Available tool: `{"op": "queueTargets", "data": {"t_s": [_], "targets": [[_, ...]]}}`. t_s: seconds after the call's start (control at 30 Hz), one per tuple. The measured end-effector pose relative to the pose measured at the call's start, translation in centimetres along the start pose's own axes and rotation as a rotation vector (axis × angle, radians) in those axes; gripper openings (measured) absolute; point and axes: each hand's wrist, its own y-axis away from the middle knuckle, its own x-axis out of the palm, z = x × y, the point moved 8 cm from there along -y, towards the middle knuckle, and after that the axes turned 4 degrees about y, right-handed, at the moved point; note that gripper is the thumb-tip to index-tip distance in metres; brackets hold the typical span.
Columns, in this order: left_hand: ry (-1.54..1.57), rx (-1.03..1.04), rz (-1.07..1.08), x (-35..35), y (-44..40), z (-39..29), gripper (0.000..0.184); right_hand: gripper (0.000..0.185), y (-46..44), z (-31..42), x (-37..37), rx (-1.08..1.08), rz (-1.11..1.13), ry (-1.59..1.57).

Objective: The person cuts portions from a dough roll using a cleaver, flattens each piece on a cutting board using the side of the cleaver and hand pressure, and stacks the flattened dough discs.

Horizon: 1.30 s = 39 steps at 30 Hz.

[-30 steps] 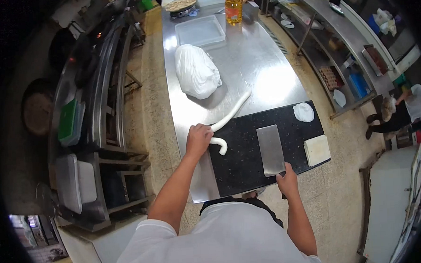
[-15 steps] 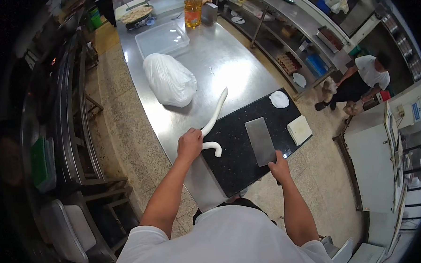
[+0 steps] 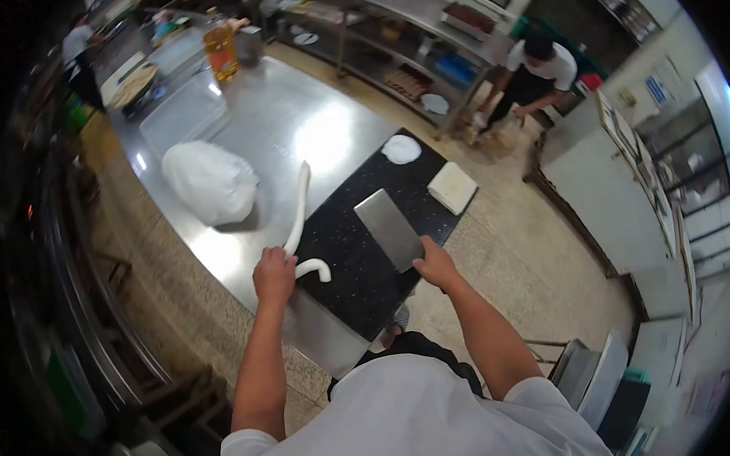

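Observation:
My left hand is closed around the middle of a white dough rope at the left edge of a black stone slab. One long end stretches away over the steel table, and a short end curls onto the slab. In my right hand is the handle of a cleaver. Its broad blade lies flat-side up over the slab, apart from the dough. Near the slab's far corner are a flat white round piece and a stack of pale square sheets.
On the steel table are a full white plastic bag, a clear tray, an oil bottle and a pan of food. Shelving stands beyond. A co-worker bends down at the right.
My view has turned right, so the table and slab appear farther left. Both hands keep their holds on the dough and cleaver. The co-worker at the right now bends lower.

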Motion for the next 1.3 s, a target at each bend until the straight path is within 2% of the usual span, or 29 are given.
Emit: {"op": "queueTargets", "data": {"t_s": [0.07, 0.2, 0.37, 0.47, 0.57, 0.6, 0.67, 0.7, 0.8, 0.87, 0.93, 1.07, 1.17, 1.23, 1.3], "targets": [[-0.093, -0.011, 0.041, 0.0, -0.5, 0.2, 0.016, 0.055, -0.1, 0.1, 0.4, 0.03, 0.04, 0.012], [-0.09, 0.014, 0.094, -0.2, -1.1, 0.2, 0.015, 0.058, -0.1, 0.1, 0.3, 0.036, 0.032, 0.008], [0.072, -0.076, 0.154, -1.3, -0.6, 0.3, 0.018, 0.056, 0.4, 0.1, 0.1, 0.024, 0.006, -0.014], [0.305, -0.112, 0.103, -2.2, -0.1, 0.4, 0.025, 0.055, 0.3, 0.8, -0.4, 0.024, 0.019, -0.035], [0.547, -0.176, -0.125, -3.4, 1.4, 3.1, 0.038, 0.054, 0.3, 0.4, -0.3, 0.056, 0.002, -0.093], [0.528, -0.204, -0.147, -4.4, 2.3, 4.1, 0.038, 0.053, 0.3, 0.4, -0.2, 0.059, 0.005, -0.098], [0.561, -0.475, -0.136, -5.3, 5.0, 7.1, 0.04, 0.053, 0.2, 0.6, -0.1, 0.035, 0.017, -0.088], [0.541, -0.532, -0.143, -5.6, 6.5, 9.2, 0.039, 0.052, 0.2, 0.5, -0.3, 0.037, -0.007, -0.077], [0.581, -0.535, -0.281, -5.8, 11.4, 14.6, 0.037, 0.052, 0.0, 0.4, -0.1, -0.019, -0.017, -0.063], [0.51, -0.568, -0.359, -6.9, 14.4, 15.4, 0.031, 0.053, -0.1, 0.1, 0.1, -0.001, 0.014, -0.056], [0.39, -0.684, -0.226, -7.0, 17.0, 16.2, 0.029, 0.054, -0.2, -0.2, 0.1, 0.011, 0.004, -0.064], [0.244, -0.582, -0.251, -5.7, 20.1, 16.3, 0.031, 0.055, -1.0, -0.4, 0.5, -0.044, 0.003, -0.091], [0.201, -0.637, -0.124, -3.3, 20.9, 15.9, 0.036, 0.055, -0.7, -1.3, 0.8, 0.039, 0.015, -0.098], [0.009, -0.771, 0.035, -0.3, 21.4, 17.3, 0.034, 0.054, -0.5, -0.8, 0.4, 0.0, 0.053, -0.123], [0.058, -0.795, 0.005, 0.3, 21.5, 17.5, 0.035, 0.052, -0.3, -2.7, 0.9, 0.068, 0.047, -0.146]]}}
